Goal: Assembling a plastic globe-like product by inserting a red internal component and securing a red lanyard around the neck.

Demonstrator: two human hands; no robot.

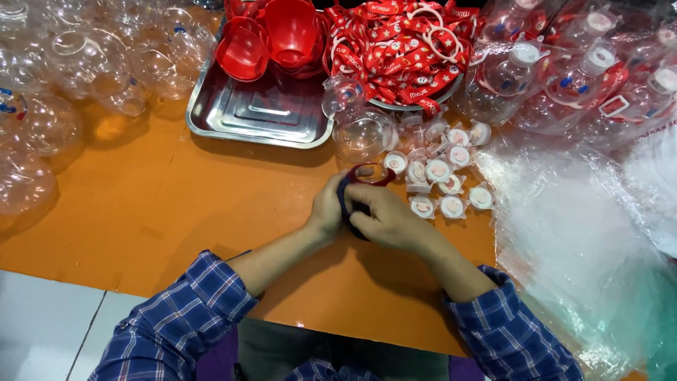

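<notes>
Nearest the camera, both forearms in blue plaid sleeves (180, 317) converge over the orange table (141, 212), and the left hand (328, 212) and right hand (388, 220) meet at its centre. Between them sits a small dark strap piece (347, 201) joined to a red ring-shaped part (374, 174). The left fingers are curled and pressed against the strap's near side; the right fingers (367, 212) wrap over it from the other side, pinching it against the left hand. This two-sided hold appears to steady the part while it is worked. The red ring projects just beyond the fingertips, away from the body; most of the strap is hidden inside the grip. Just right of the right fingers lies a cluster of white caps (441, 176), near enough to be picked without shifting the arms. Directly beyond the fingertips stands a clear plastic bottle (363, 130), touching the edge of a steel tray (261, 113). Farther out, red bowl-shaped shells (278, 35) rest in the tray, a heap of red printed straps (402, 46) lies beside them, and clear globes (106, 56) are massed to the far left. Bagged bottles (578, 77) occupy the far right.
</notes>
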